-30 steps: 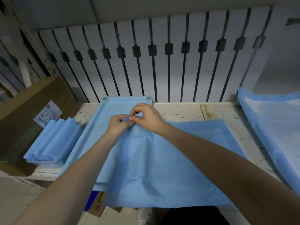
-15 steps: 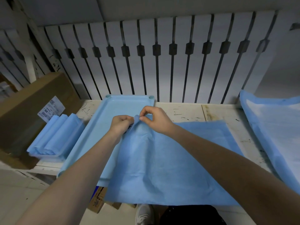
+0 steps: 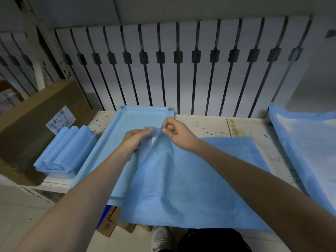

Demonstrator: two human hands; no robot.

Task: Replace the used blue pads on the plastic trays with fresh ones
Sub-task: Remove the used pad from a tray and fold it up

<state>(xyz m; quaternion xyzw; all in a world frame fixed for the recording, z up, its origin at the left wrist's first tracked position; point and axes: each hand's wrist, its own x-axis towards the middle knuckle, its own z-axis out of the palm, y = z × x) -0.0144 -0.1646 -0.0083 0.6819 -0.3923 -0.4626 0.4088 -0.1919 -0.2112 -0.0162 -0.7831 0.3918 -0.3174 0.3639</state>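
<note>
While the head view looks down over both forearms, the action sits at the far left corner of the blue pad (image 3: 181, 179). The left hand (image 3: 135, 140) pinches one thin layer of that corner between thumb and nearly straight fingers, and the right hand (image 3: 179, 135) nips the other layer between thumb and forefinger, its remaining fingers curled. A sliver of white lining shows between the two layers, so my read is that the corner is raised and held this way to split the folded sheet open before spreading it. The pad lies mostly flat on the scuffed white table (image 3: 209, 124), its left part draped over the blue plastic tray (image 3: 116, 135) and its near edge hanging past the table front. Its long axis runs left to right across the table, and the lifted corner points away towards the tray's far end. The tray's length runs away from the person, so the two cross, and I judge the pad needs turning to fit. A stack of folded pads (image 3: 67, 150) waits just left of the tray, against a cardboard box (image 3: 36, 113), and an opened pad (image 3: 309, 146) lies well off to the right.
</note>
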